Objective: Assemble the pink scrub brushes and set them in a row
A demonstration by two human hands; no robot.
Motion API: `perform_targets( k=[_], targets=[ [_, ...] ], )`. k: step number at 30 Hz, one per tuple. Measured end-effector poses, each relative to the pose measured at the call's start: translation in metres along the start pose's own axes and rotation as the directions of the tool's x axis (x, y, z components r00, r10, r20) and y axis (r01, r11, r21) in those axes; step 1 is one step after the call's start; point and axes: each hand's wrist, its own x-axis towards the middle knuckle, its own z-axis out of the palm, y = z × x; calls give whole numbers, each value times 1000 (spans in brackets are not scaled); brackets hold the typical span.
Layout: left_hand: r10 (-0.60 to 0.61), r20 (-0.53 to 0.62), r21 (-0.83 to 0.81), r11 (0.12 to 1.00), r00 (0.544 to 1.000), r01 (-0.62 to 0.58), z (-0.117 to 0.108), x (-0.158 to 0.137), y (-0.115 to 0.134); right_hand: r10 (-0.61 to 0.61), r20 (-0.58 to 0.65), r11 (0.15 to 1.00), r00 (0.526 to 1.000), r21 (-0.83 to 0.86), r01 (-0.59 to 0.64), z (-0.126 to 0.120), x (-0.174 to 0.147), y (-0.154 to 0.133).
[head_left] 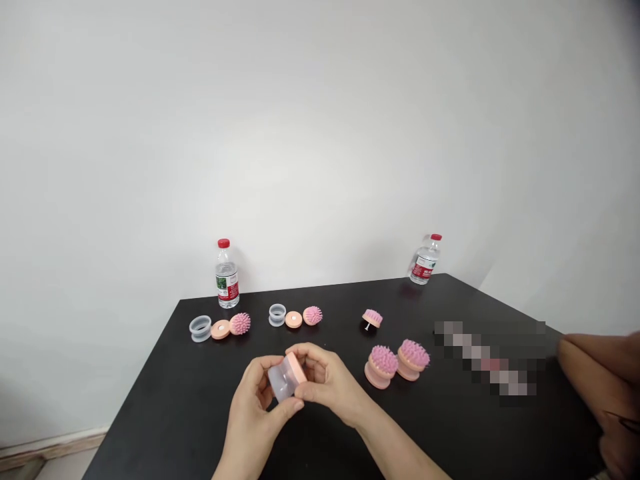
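My left hand (255,407) is closed around a translucent plastic ring (283,383), its thumb along the near side. My right hand (330,383) pinches a peach-coloured disc (296,368), which sits against the right side of that ring. Both pieces are tilted above the black table, and some of their far side is hidden by fingers. To the right of my right hand stand two scrub brushes with pink bristles, one (381,367) nearer and one (413,360) just behind it. A loose bristle head (372,318) with a thin stem underneath lies farther back.
On the black table (340,303), a left row has a clear ring (201,329), a peach disc (221,329) and a bristle head (240,324); a similar row (293,320) lies beside it. Water bottles (227,280) (425,261) stand behind. Another person's arm (590,380) rests at right, near a pixelated patch.
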Motion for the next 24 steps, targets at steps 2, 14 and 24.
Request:
perform_targets(
  k=[2,14,24],
  targets=[
    [-22,22,23,999,1000,22,0,0,6,-30,-11,999,999,-20,30,-5,-1,4],
    [-99,92,104,991,991,89,5,-4,12,-38,-9,981,999,-191,36,-9,-17,4],
    [-205,252,-266,925,946,272,6,-10,25,-165,60,936,984,-304,176,-9,-26,-7]
  ],
)
